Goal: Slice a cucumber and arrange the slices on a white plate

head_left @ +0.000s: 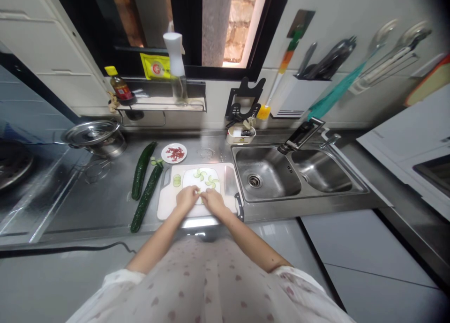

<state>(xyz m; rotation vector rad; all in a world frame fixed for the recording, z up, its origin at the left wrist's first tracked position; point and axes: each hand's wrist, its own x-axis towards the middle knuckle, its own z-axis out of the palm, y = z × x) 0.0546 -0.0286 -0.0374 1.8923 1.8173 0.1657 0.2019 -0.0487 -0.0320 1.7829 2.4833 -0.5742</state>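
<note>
Both hands meet over the near part of a white plate (189, 178), which lies on a cutting board (168, 206). My left hand (187, 197) and my right hand (213, 201) pinch a small pale green cucumber slice (198, 191) between their fingertips; the fingers partly hide it. Farther back on the plate, cucumber slices form two curved groups, one at the left (200, 174) and one at the right (211, 181). A short stack of cucumber slices (176, 180) sits on the board left of the plate. Right of my hands lies a knife (239, 206) with a black handle.
Two whole cucumbers (142, 170) lie left of the board, with cut ends nearby. Behind it stands a small white dish (174, 153) of chopped red bits. A double sink (267, 173) is on the right, a lidded steel pot (94, 138) on the left.
</note>
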